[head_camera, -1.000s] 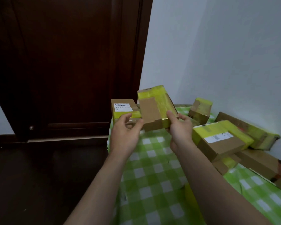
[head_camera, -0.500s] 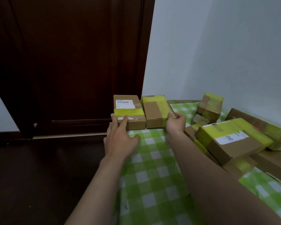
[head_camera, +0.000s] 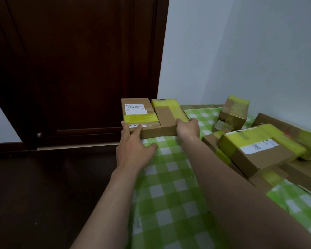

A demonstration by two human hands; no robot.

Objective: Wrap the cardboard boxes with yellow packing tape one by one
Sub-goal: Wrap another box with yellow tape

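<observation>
Head view: a flat brown cardboard box with a white barcode label [head_camera: 140, 117] and 1 band of yellow tape lies at the far edge of the green-and-white checked cloth [head_camera: 169, 191], in front of the dark brown wooden door [head_camera: 75, 65]. Touching its right side lies a second flat brown cardboard box with yellow tape along its top [head_camera: 169, 116]. The left hand [head_camera: 134, 150] is spread, its straight fingers resting on the labelled box's near edge and gripping nothing. The right hand [head_camera: 188, 129] holds the second box's near right corner, thumb on top. Further right sit a tilted cube-shaped taped box [head_camera: 233, 112] and a larger taped box with a white label [head_camera: 258, 153].
</observation>
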